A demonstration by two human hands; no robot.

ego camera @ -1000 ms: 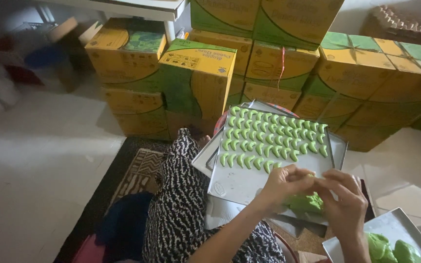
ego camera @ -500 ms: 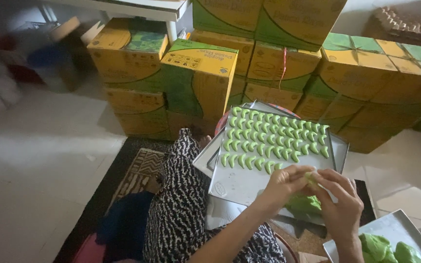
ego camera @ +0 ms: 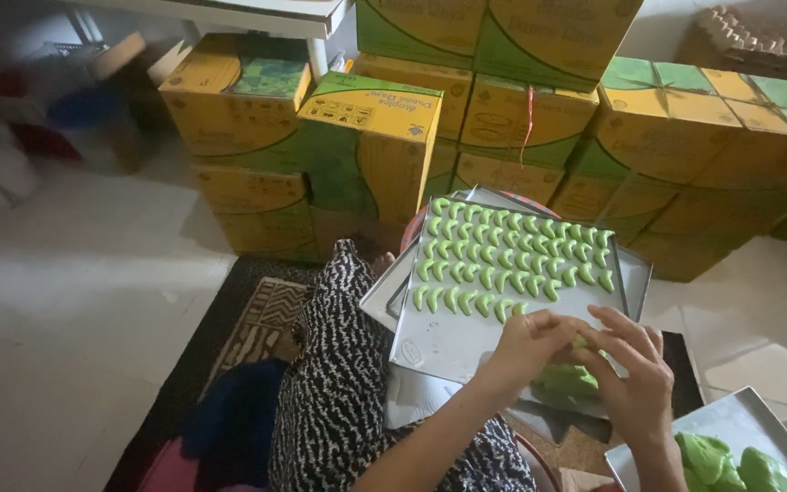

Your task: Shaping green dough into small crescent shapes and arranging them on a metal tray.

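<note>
Green dough piece [ego camera: 581, 343] pinched between both hands; orientation hidden.

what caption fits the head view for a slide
Two bare hands shape green dough over a metal tray of green crescent pieces.

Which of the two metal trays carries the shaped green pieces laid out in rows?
The large metal tray just beyond the hands; the small tray at lower right holds only loose lumps of green dough.

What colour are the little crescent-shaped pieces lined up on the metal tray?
Light green, seen clearly in the head view: the crescent-shaped pieces sit in rows on the metal tray.
</note>
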